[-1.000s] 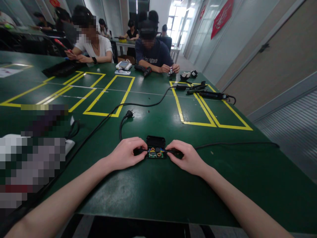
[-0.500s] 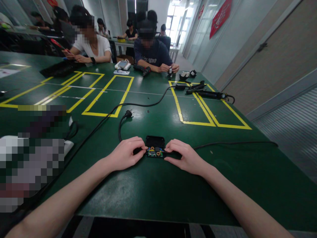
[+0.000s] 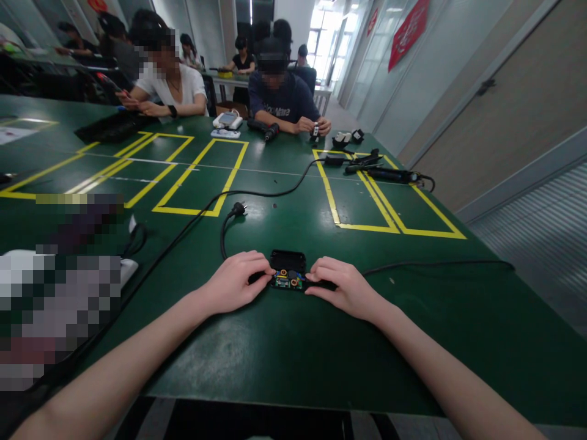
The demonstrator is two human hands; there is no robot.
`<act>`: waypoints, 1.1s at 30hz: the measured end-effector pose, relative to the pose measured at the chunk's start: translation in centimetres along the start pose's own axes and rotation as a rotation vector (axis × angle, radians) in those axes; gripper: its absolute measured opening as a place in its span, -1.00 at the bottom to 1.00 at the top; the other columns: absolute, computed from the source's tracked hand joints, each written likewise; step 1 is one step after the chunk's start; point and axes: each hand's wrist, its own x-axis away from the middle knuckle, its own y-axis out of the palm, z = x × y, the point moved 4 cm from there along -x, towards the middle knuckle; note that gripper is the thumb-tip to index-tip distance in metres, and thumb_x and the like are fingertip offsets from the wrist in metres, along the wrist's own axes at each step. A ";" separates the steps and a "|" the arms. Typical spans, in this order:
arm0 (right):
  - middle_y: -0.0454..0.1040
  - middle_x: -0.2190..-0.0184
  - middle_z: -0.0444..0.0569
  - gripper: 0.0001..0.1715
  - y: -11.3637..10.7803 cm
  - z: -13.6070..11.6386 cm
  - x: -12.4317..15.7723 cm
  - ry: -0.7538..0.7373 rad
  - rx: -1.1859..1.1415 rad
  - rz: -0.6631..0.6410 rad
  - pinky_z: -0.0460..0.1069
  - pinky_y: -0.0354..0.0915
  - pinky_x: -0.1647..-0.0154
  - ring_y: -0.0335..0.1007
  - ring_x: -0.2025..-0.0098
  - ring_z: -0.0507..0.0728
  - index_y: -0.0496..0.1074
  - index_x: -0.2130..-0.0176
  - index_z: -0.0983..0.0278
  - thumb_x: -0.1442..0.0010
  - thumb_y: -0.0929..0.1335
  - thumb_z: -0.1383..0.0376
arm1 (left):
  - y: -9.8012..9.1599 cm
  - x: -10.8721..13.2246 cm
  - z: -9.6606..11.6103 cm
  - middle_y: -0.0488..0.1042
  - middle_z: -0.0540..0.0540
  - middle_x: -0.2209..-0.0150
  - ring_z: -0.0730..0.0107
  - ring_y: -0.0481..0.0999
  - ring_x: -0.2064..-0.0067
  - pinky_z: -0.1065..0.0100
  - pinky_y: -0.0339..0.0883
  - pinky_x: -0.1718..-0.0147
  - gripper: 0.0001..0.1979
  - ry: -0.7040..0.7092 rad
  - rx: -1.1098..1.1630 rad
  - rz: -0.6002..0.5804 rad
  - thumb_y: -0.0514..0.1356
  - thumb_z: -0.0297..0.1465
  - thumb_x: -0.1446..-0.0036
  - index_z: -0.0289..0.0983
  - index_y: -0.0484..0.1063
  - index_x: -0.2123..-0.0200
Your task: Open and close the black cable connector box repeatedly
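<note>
Black plastic makes up the small case (image 3: 288, 259), which lies open on the green counter (image 3: 284, 366), between the two hands. Its lid half lies behind. Inside is a green circuit board (image 3: 282, 283) with two round copper-coloured coils (image 3: 294, 283) and bits of blue and yellow wire. The left hand (image 3: 237, 282) has its fingertips close together at one end; I cannot tell what they pinch. The right hand (image 3: 345, 288) has finger and thumb a little apart at the other end, by a black cord (image 3: 435, 264); I cannot tell if they grip it.

Yellow tape (image 3: 186, 211) makes boxes on the shiny counter. A black plug (image 3: 238, 209) lies near the left hand. Two people sit across, and a red banner (image 3: 409, 33) hangs on the right wall.
</note>
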 end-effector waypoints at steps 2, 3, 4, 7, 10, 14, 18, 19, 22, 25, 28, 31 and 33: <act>0.52 0.28 0.02 -0.82 0.0 0.0 -0.1 -0.005 0.029 0.003 0.02 0.37 0.24 0.44 0.23 0.16 0.42 0.27 0.22 -0.39 0.41 0.22 | -0.1 0.0 0.0 0.54 -0.07 0.30 0.29 0.52 0.23 0.31 0.35 0.21 -0.80 0.009 -0.029 -0.005 0.11 -0.44 -0.39 -0.25 0.50 0.29; 0.52 0.27 0.02 -0.82 0.1 -0.1 -0.1 -0.004 0.036 0.004 0.03 0.37 0.23 0.44 0.23 0.17 0.43 0.26 0.22 -0.40 0.40 0.21 | -0.1 -0.1 0.0 0.53 -0.07 0.31 0.29 0.51 0.23 0.30 0.35 0.21 -0.79 0.011 -0.044 -0.007 0.10 -0.44 -0.39 -0.25 0.49 0.30; 0.52 0.27 0.02 -0.82 0.1 -0.1 -0.1 -0.002 0.038 0.005 0.03 0.37 0.23 0.44 0.23 0.17 0.43 0.26 0.22 -0.40 0.40 0.21 | -0.1 -0.1 0.1 0.53 -0.07 0.31 0.29 0.51 0.23 0.30 0.35 0.21 -0.79 0.014 -0.056 -0.011 0.10 -0.44 -0.38 -0.25 0.49 0.30; 0.53 0.26 0.03 -0.82 -0.1 -0.3 -0.2 0.008 0.008 0.003 0.04 0.38 0.22 0.44 0.21 0.17 0.44 0.27 0.22 -0.41 0.39 0.21 | -0.1 0.0 0.2 0.55 -0.09 0.27 0.27 0.52 0.19 0.29 0.36 0.18 -0.83 0.026 -0.072 -0.020 0.13 -0.45 -0.34 -0.25 0.51 0.28; 0.55 0.23 0.03 -0.83 -0.3 -0.3 -0.3 0.022 -0.081 0.013 0.06 0.40 0.18 0.47 0.18 0.17 0.48 0.25 0.22 -0.41 0.37 0.22 | -0.3 0.0 0.3 0.58 -0.10 0.25 0.26 0.53 0.18 0.27 0.37 0.16 -0.81 0.038 -0.051 0.023 0.15 -0.42 -0.36 -0.25 0.54 0.28; 0.58 0.25 0.01 -0.79 -0.6 0.8 -0.1 0.158 -0.073 0.161 0.10 0.38 0.14 0.52 0.19 0.17 0.54 0.26 0.20 -0.42 0.35 0.24 | -0.6 -0.2 -0.3 0.60 -0.09 0.30 0.28 0.53 0.22 0.25 0.38 0.16 -0.77 -0.041 -0.004 0.176 0.13 -0.40 -0.40 -0.25 0.56 0.30; 0.59 0.19 0.04 -0.84 -0.1 1.9 -0.2 0.321 0.115 0.215 0.20 0.31 0.03 0.52 0.10 0.25 0.59 0.15 0.21 -0.38 0.37 0.27 | -0.4 -0.4 -1.4 0.61 -0.10 0.23 0.20 0.54 0.15 0.17 0.40 0.11 -0.85 -0.202 -0.059 0.240 0.22 -0.35 -0.34 -0.25 0.60 0.20; 0.59 0.17 0.05 -0.84 0.2 2.0 -0.3 0.334 0.132 0.199 0.21 0.30 0.01 0.52 0.07 0.26 0.59 0.12 0.21 -0.37 0.38 0.27 | -0.2 -0.4 -1.5 0.61 -0.11 0.21 0.18 0.54 0.13 0.16 0.41 0.10 -0.85 -0.222 -0.063 0.230 0.24 -0.34 -0.33 -0.24 0.61 0.18; 0.59 0.14 0.05 -0.88 0.8 1.9 -0.5 0.359 0.077 0.179 0.21 0.32 0.01 0.52 0.04 0.26 0.58 0.14 0.21 -0.35 0.40 0.28 | 0.2 -0.5 -1.7 0.62 -0.11 0.21 0.17 0.56 0.12 0.15 0.43 0.09 -0.86 -0.250 -0.010 0.215 0.26 -0.35 -0.30 -0.25 0.63 0.20; 0.61 0.23 0.00 -0.91 1.0 1.7 -0.5 0.428 -0.100 0.218 0.12 0.38 0.12 0.53 0.19 0.19 0.56 0.18 0.22 -0.30 0.42 0.28 | 0.2 -0.4 -1.7 0.64 -0.07 0.28 0.25 0.60 0.22 0.25 0.45 0.19 -0.88 -0.298 0.143 0.236 0.27 -0.36 -0.27 -0.25 0.61 0.21; 0.61 0.31 -0.02 -0.88 1.1 1.6 -0.6 0.485 -0.317 0.264 0.05 0.43 0.24 0.52 0.30 0.14 0.54 0.21 0.24 -0.27 0.43 0.24 | 0.1 -0.4 -1.7 0.65 -0.03 0.35 0.32 0.61 0.33 0.34 0.44 0.31 -0.88 -0.336 0.309 0.245 0.26 -0.36 -0.26 -0.27 0.57 0.22; 0.61 0.32 0.00 -0.81 1.2 1.5 -0.7 0.512 -0.464 0.308 0.04 0.47 0.25 0.55 0.30 0.15 0.53 0.23 0.26 -0.22 0.45 0.18 | 0.0 -0.5 -1.6 0.66 -0.03 0.37 0.31 0.63 0.34 0.35 0.45 0.31 -0.88 -0.347 0.376 0.254 0.26 -0.34 -0.23 -0.27 0.55 0.26; 0.61 0.33 0.01 -0.79 1.1 1.5 -0.7 0.528 -0.501 0.326 0.03 0.47 0.26 0.55 0.30 0.15 0.53 0.24 0.26 -0.20 0.45 0.16 | 0.0 -0.5 -1.5 0.68 -0.03 0.36 0.29 0.65 0.32 0.34 0.46 0.29 -0.87 -0.359 0.386 0.254 0.26 -0.32 -0.21 -0.26 0.55 0.28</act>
